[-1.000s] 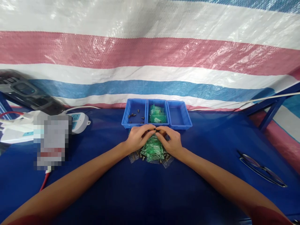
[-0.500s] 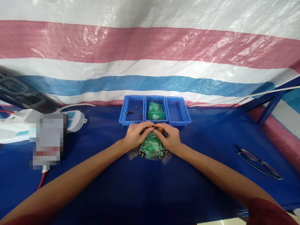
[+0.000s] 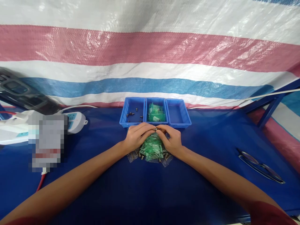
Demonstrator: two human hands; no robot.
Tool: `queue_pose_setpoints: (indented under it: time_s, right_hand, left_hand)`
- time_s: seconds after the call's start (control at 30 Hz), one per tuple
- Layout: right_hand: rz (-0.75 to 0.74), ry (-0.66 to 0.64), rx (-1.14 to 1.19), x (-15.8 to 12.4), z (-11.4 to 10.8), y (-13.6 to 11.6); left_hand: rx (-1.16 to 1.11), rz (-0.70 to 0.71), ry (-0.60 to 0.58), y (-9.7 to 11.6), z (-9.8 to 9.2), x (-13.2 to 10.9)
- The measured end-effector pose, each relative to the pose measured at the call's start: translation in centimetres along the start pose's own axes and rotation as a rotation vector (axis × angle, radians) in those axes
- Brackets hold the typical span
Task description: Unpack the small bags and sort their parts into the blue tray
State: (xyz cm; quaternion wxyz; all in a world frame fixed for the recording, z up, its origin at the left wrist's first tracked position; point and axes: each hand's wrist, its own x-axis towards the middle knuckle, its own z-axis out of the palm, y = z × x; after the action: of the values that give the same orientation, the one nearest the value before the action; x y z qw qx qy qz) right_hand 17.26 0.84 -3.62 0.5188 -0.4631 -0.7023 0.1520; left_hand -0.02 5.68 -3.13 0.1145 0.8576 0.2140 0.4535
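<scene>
My left hand (image 3: 137, 136) and my right hand (image 3: 172, 139) meet just in front of the trays, fingertips pinched together. Between them they hold a small metal screw (image 3: 155, 129), mostly covered by the fingers. Under the hands lies a pile of green-tinted plastic bags (image 3: 152, 147) with screws inside. Loose screws (image 3: 142, 156) and clear bags (image 3: 132, 155) spread at its edges. Behind the hands, the left blue tray (image 3: 123, 114) contains several loose screws (image 3: 131, 114). Green bags (image 3: 156, 113) fill much of the middle blue tray (image 3: 167, 118).
The right blue tray (image 3: 178, 112) adjoins the middle one. At the left stand a white power strip (image 3: 78, 121) and a blurred-out box (image 3: 49, 140) with a red cable (image 3: 41, 182). Glasses (image 3: 260, 165) lie on the blue table (image 3: 145, 193) at the right. A striped sheet (image 3: 150, 47) hangs behind.
The view has tilted up slightly. The fingertips have shifted a little, and the screw's metal shows more clearly between them. Bags and trays stay in place.
</scene>
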Motion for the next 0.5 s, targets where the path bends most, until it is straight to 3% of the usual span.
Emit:
queue_pose_setpoints:
  time_s: [0.5]
  right_hand:
    - [-0.064,-0.013,-0.038,-0.02,0.20,0.11]
  left_hand:
    - [-0.021,0.025,0.045,-0.12,-0.12,-0.21]
